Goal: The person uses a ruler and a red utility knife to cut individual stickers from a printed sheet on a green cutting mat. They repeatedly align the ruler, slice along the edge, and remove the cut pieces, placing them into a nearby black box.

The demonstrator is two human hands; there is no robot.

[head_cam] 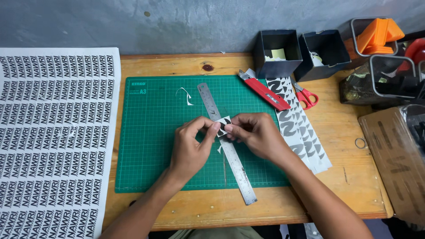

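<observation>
**Both hands pinch a small sticker over the cutting mat**

At the far left, around nine o'clock, a large white sheet of repeated black printed labels (53,137) hangs over the edge of the wooden table (341,177). Next comes the green cutting mat (150,146), with a thin white paper curl (186,95) toward its eleven o'clock corner. The left hand (190,148) rises from six o'clock, thumb and forefinger closed on the left edge of a small black-and-white sticker piece (222,125). That piece sits at the centre, held just above the steel ruler (230,155), which runs diagonally from twelve to five o'clock. The right hand (256,135) grips the sticker's right edge with its fingertips. Further right lie a red utility knife (265,94), strips of cut stickers (301,132) and red-handled scissors (306,97). At one o'clock stand two dark open boxes (276,46).
</observation>
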